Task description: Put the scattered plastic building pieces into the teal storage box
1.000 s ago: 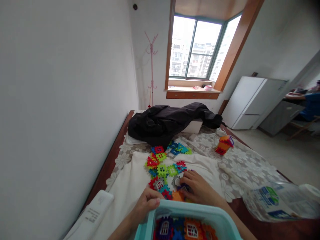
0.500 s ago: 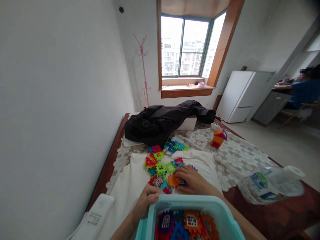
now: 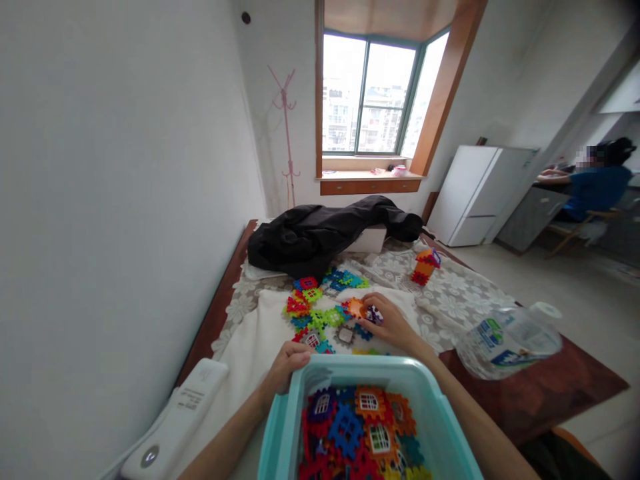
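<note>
Two bare hands work over a bed spread with a white cloth (image 3: 250,357). The right hand (image 3: 393,323) reaches past the far right corner of a turquoise plastic bin (image 3: 365,362), its thumb and fingers pinching the right edge of an orange plastic interlocking piece (image 3: 354,308). A purple-and-white piece (image 3: 374,315) shows inside the curl of the same hand; whether it is gripped too, I cannot tell. The left hand (image 3: 286,367) touches the bin's far left corner, thumb by the rim; the pictures do not show how firmly its fingers close there.

The orange piece is at the right side of a loose heap of coloured plastic pieces (image 3: 316,319), beyond the bin. A grey square piece (image 3: 345,335) lies near it, on the near side. Many more pieces, among them a blue notched square (image 3: 346,430), fill the bin's bottom.

Farther off, crumpled black fabric (image 3: 320,237) lies across the bed, partly over a white box (image 3: 369,241). To the right stand a small orange-and-red toy house (image 3: 424,268) and, nearer, a large clear plastic bottle (image 3: 510,340) lying tilted. A long white plastic device (image 3: 175,423) lies at the near left.
</note>
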{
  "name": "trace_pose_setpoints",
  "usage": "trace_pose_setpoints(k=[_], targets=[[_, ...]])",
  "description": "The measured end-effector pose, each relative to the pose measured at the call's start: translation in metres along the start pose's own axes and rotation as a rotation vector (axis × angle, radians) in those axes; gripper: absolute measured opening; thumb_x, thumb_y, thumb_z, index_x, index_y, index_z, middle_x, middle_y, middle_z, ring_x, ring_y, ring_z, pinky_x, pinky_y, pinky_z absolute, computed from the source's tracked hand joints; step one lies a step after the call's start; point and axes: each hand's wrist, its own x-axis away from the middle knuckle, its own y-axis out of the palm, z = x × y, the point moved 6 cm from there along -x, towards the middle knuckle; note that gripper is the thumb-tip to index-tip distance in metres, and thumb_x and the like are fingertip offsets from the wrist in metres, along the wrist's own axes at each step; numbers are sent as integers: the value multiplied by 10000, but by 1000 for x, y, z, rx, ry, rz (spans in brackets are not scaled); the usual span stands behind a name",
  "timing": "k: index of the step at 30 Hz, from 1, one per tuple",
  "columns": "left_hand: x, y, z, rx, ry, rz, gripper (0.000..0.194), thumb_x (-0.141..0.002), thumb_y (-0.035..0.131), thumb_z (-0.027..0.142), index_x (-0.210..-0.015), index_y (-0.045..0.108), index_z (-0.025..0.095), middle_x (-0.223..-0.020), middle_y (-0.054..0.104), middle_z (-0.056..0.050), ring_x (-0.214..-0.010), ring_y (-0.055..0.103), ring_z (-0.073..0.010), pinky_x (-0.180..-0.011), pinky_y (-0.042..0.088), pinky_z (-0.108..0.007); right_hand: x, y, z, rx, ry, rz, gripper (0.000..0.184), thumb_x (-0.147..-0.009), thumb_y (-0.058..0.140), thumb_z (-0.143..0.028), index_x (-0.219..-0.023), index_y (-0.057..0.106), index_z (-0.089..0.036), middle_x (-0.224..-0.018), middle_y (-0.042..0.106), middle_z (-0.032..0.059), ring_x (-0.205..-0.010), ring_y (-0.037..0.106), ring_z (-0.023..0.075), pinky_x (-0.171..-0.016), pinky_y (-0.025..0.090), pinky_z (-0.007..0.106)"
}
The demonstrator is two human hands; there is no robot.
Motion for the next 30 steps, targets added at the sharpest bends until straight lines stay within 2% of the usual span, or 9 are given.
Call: trace_pose_setpoints(k=[3,8,11,14,16,19,24,27,30], targets=[[-1,-3,-3,18,-9,30,553,-681,748,666,-630,723,116,-491,491,8,-469,339,-101,-475,216,-257,1,-12,10,59,-4,-44,158,-946,667,-336,-1047,612,-228,-1183,668,97,-1105,617,250,-1009,501,415],[-1,-3,-4,20,-10,1,579,-678,751,680,-645,735,102,-496,501,4,-471,346,-102,-472,213,-254,5,-23,26,101,21,-120,163,-934,663,-358,-997,600,-222,-1024,659,54,-950,602,222,-885,507,368],[1,-2,1,16,-9,-13,544,-725,747,651,-655,724,112,-524,506,6,-491,357,-105,-488,238,-253,4,-24,28,76,43,-35,178,-950,664,-388,-984,604,-224,-1023,665,62,-932,607,224,-860,517,371],[3,-2,4,14,-8,-6,536,-731,753,645,-660,721,115,-531,509,6,-501,371,-111,-501,264,-252,1,-20,20,23,37,109,162,-970,658,-382,-997,601,-233,-1135,676,92,-1070,627,251,-959,523,406],[3,-2,5,12,-8,-6,546,-724,756,651,-678,734,107,-540,526,-2,-507,387,-116,-506,278,-252,-2,-11,11,5,11,119,131,-976,657,-358,-1004,605,-240,-1191,676,98,-1154,621,261,-1024,509,422],[2,-2,6,-8,-2,-12,559,-720,757,657,-650,726,104,-534,520,-3,-498,384,-114,-498,271,-252,-5,5,-4,-8,-29,49,126,-982,661,-347,-1039,616,-244,-1246,678,106,-1195,619,263,-1061,500,432],[1,-2,8,-8,17,33,551,-697,767,658,-639,734,111,-525,525,-3,-501,386,-115,-492,253,-252,-1,22,-23,-16,-37,-125,221,-978,703,-400,-1123,648,-243,-1288,665,100,-1214,621,260,-1072,511,417],[1,-1,8,-7,12,57,556,-690,766,666,-622,731,115,-499,509,5,-484,367,-109,-482,237,-253,3,34,-27,68,-32,-227,290,-928,775,-390,-1149,665,-236,-1281,673,103,-1206,628,282,-1072,517,429],[2,0,11,-21,11,76,585,-665,770,688,-622,736,105,-485,495,7,-474,356,-106,-476,227,-254,5,44,-29,176,-53,-267,366,-867,845,-386,-1146,676,-217,-1313,676,135,-1237,616,334,-1088,509,488]])
